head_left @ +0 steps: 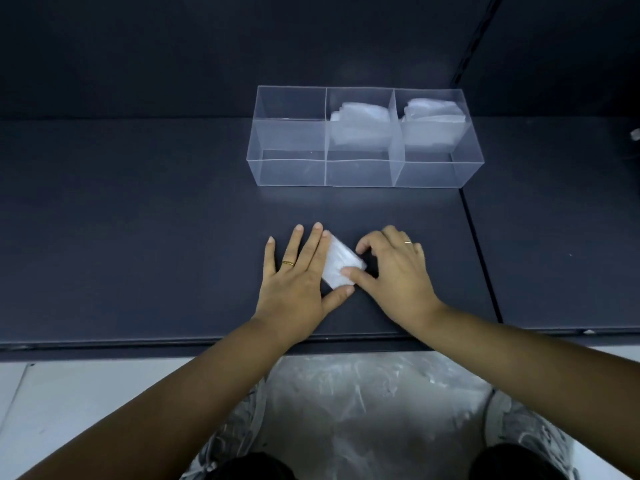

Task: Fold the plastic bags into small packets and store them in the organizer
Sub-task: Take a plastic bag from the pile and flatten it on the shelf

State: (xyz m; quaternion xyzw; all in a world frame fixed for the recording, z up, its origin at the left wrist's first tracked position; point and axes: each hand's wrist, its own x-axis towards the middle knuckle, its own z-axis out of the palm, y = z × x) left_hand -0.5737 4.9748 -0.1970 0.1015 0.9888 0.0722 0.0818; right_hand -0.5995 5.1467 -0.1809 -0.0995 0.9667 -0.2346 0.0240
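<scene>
Left hand (298, 282) flat, fingers straight along the folded plastic bag (337, 263); right hand (394, 271) pinches its other edge.

The organizer (360, 173) sits on the desk (138, 220), upper frame, right of centre — packets (360, 128) in its middle and right compartments; below it, a folded bag (341, 263) lies between the left hand (298, 282) and right hand (398, 271).

A dark blue-grey tabletop (138, 237) stretches before me, split on the right by a seam (479, 258) running near to far. Behind its far edge rises a dark wall (173, 46), with a slotted rail (477, 36) on its right. Pale floor (69, 403) shows below the near edge. The light is dim and soft.
</scene>
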